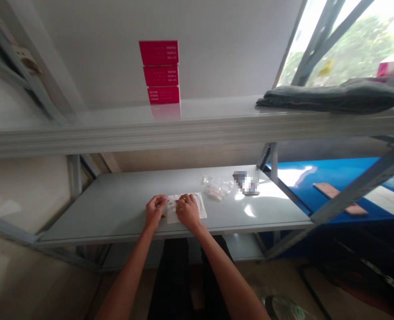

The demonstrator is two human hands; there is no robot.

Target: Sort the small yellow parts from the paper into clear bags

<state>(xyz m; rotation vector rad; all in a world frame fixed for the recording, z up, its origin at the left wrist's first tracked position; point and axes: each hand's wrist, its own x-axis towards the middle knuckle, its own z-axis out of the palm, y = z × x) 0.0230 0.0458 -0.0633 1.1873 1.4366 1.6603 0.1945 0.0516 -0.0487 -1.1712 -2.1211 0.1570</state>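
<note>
A white sheet or flat bag point(173, 215) lies on the grey shelf point(110, 209) near its front edge. My right hand point(187, 209) rests over the sheet, its fingers curled down around small yellow pieces point(180, 209). At the sheet's left edge is my left hand point(155, 210), with thumb and fingertips pinched together; whatever is between them is too small to make out. A small dark and yellow piece point(163, 215) shows just beside my left hand. Right of the sheet lie clear plastic bags point(219, 188) with pale pinkish contents.
A blurred-out item point(247, 182) lies farther right on the shelf. Above, an upper shelf point(117, 133) carries three stacked red boxes point(162, 75) and a folded grey cloth point(327, 98). Slanted metal posts frame both sides. A blue surface point(297, 178) at right holds a brownish flat object point(339, 198).
</note>
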